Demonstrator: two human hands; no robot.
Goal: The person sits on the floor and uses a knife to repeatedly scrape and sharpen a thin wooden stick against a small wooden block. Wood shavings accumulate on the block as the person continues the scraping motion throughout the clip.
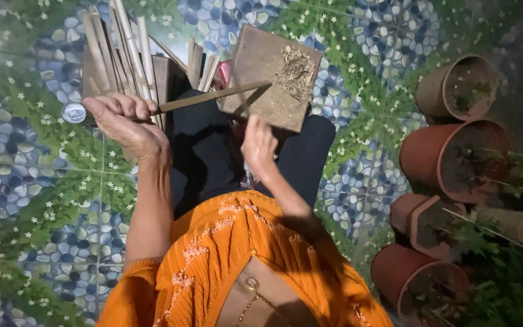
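Observation:
My left hand (123, 121) is closed around one end of a long thin bamboo strip (213, 97) that runs right across my lap. My right hand (259, 145) is below the strip's far end, fingers bunched, beside a knife-like blade edge; what it grips is hidden. A square wooden board (261, 72) rests on my knee, with a pile of fine shavings (298, 71) on its right part. I wear an orange top and dark trousers.
A bundle of pale bamboo strips (122, 48) lies beyond my left hand, next to a small round silver object (74, 112). Several terracotta pots (455, 157) with plants stand at the right. The floor (43, 200) is tiled with a pebble and leaf pattern.

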